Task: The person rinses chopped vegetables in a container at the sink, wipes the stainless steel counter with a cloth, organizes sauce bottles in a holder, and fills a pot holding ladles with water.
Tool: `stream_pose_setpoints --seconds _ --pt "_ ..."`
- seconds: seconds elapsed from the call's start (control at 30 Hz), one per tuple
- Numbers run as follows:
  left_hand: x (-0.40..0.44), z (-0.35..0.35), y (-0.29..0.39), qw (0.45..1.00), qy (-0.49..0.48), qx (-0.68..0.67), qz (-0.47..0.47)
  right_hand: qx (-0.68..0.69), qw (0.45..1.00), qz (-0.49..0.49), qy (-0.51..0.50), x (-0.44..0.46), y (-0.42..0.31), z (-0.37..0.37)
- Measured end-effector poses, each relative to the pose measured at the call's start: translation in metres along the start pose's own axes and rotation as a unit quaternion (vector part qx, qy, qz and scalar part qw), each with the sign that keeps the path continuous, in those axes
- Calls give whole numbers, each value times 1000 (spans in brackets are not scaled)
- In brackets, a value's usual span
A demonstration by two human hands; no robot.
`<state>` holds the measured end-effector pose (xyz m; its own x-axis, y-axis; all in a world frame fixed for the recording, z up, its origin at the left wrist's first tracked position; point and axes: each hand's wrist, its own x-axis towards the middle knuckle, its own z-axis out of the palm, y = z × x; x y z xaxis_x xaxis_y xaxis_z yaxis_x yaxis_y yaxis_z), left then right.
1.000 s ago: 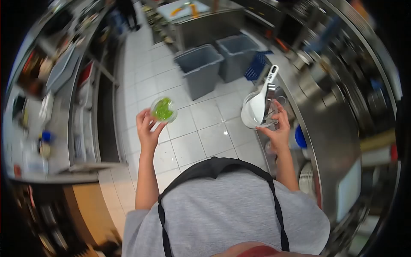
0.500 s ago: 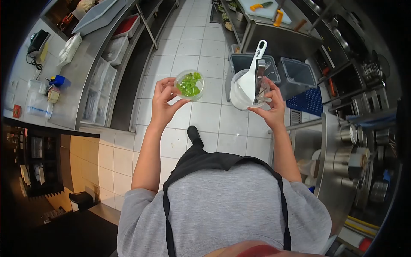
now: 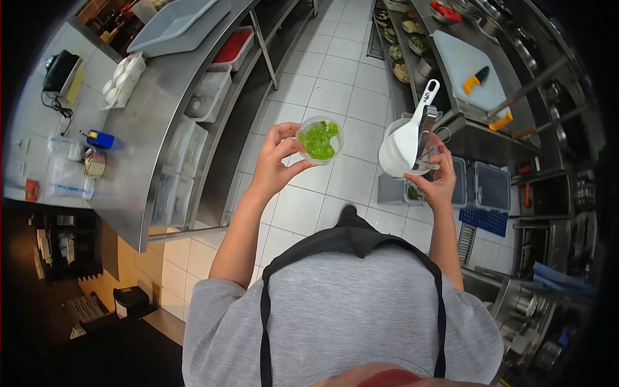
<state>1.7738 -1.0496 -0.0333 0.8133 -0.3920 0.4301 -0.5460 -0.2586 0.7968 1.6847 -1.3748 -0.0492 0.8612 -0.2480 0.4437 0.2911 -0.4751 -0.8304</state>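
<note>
My left hand (image 3: 278, 158) is closed around the side of a small clear round tub, thumb low and fingers along the rim. Bright green leafy herbs (image 3: 318, 140) lie inside that tub (image 3: 342, 137). To the right, my right hand (image 3: 438, 177) grips a larger clear plastic container (image 3: 389, 164). A white scoop or spatula-like utensil (image 3: 407, 138) with a long handle stands in it, tilted to the upper right. Beside it are metal utensils (image 3: 427, 122), whose exact kind I cannot make out. Both containers are held in the air over the tiled floor.
At left runs a steel counter (image 3: 145, 84) with a grey tub (image 3: 177, 26) and bins on shelves below. At right, a cutting board (image 3: 467, 71) carries an orange-handled knife (image 3: 476, 81). Grey bins (image 3: 491, 187) stand on the floor at right; white tiles (image 3: 322, 61) stretch ahead between the counters.
The view has moved forward along the aisle and turned; the right counter with the cutting board now shows more fully. Both hands keep hold of their containers, appearing farther right in view.
</note>
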Motion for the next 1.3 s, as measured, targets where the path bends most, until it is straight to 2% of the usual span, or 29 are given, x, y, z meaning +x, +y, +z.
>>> stream_pose_setpoints --seconds 0.17,0.27,0.3,0.37,0.4,0.57,0.63,0.67,0.77,0.9,0.93,1.0,1.13,1.17,1.2,1.23,1.27,1.3 --pt "83 3 -53 1000 10 17 0 13 1000 -24 6 99 58 17" --pt "146 3 -78 999 29 -16 -42 -98 990 -99 -33 179 85 23" --pt "162 4 -83 999 25 -13 -42 -95 990 -96 -30 198 93 28" --pt "206 -1 -103 998 47 -2 -43 27 997 -51 -42 257 111 44" --pt "224 -3 -114 996 61 -12 -58 12 998 -22 -62 282 117 49" --pt "311 -18 -177 991 108 -8 -77 37 995 -26 -85 403 159 102" --pt "351 -28 -209 989 117 9 -91 15 994 -73 -78 451 182 129" --pt "372 -34 -228 990 118 2 -83 6 992 -101 -81 474 193 140" --pt "435 -53 -279 992 111 30 -60 -13 994 -90 -64 535 204 176" --pt "531 -79 -321 992 104 39 -55 35 994 -89 -52 617 230 216" --pt "555 -84 -334 993 106 11 -44 40 995 -63 -72 639 236 222" --pt "600 -91 -351 993 107 -17 -48 26 994 -73 -77 677 244 233" --pt "680 -103 -397 992 116 3 -52 37 995 -48 -85 761 278 260" --pt "698 -104 -404 991 121 16 -45 -4 992 -79 -98 784 299 263" --pt "717 -108 -411 990 127 48 -43 6 991 -78 -106 806 312 269" --pt "731 -108 -418 986 133 81 -51 86 990 -52 -103 829 320 281" --pt "741 -105 -425 985 150 58 -66 -7 985 -91 -145 856 333 278" --pt "758 -108 -436 982 170 41 -72 8 981 -123 -153 886 348 289"
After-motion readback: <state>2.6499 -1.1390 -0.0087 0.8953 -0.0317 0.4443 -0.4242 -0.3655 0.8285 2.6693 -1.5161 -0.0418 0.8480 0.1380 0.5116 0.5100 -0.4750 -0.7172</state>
